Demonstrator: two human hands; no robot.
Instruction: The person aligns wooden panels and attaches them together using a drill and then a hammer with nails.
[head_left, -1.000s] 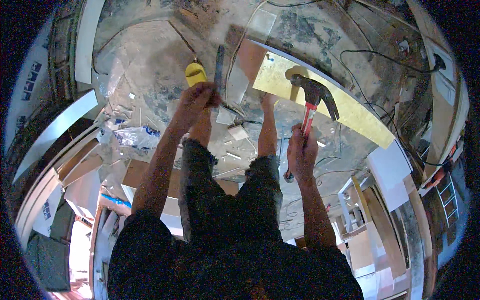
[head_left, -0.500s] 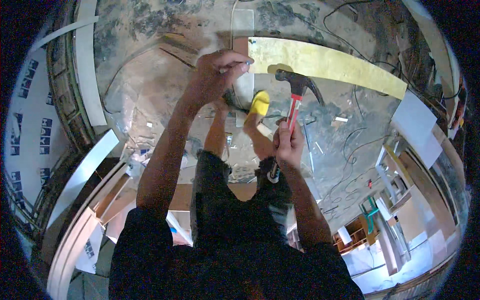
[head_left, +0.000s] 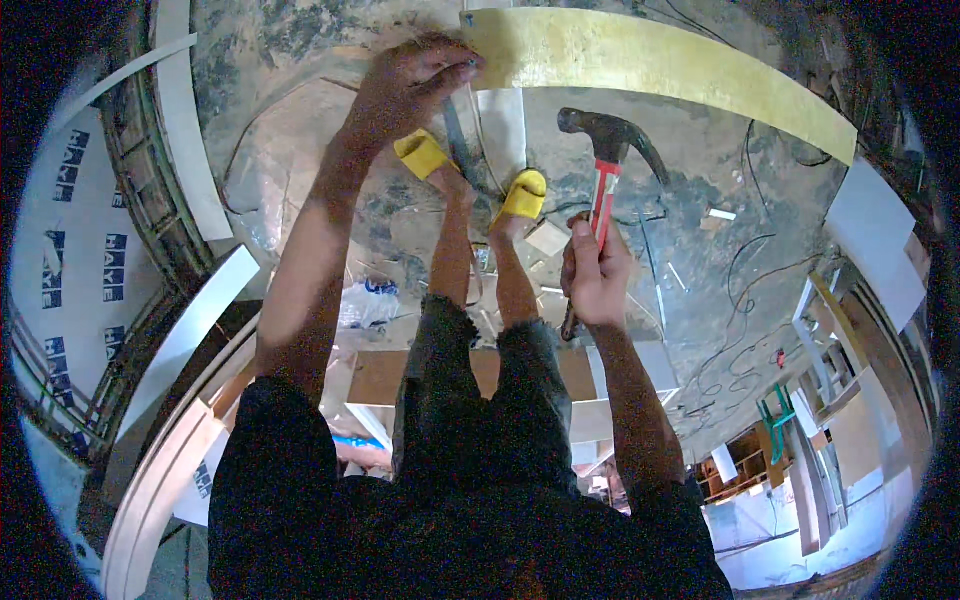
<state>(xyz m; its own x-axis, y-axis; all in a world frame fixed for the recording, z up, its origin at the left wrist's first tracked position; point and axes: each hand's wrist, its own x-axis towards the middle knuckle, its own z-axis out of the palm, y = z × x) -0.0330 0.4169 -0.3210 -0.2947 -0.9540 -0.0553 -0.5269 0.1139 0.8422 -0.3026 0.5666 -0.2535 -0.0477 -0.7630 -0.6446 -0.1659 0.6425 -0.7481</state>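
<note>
My right hand (head_left: 602,275) is wrapped round the red handle of a claw hammer (head_left: 606,190). The hammer's dark head points away from me, its claw curving to the right. Farther off, my left hand (head_left: 415,85) is closed in a pinch, with a tiny bluish speck at the fingertips that is too small to name. Those fingertips are beside the left end of a long pale-yellow board (head_left: 640,55), which lies across the far side. Whether they touch it I cannot tell. The hammer head is nearer to me than the board, apart from it.
Below me are my feet in yellow slippers (head_left: 523,195). A brown panel (head_left: 375,378) with white edges lies under my knees. Cables (head_left: 745,270) and scraps litter the floor at right. White boards (head_left: 870,235) stand far right, and a pale strip (head_left: 185,130) lies at left.
Both hands have shifted in the view, the left one up and left, still pinched. The hammer appears a little farther right. The yellow board sits higher in the view, and both slippers now show.
</note>
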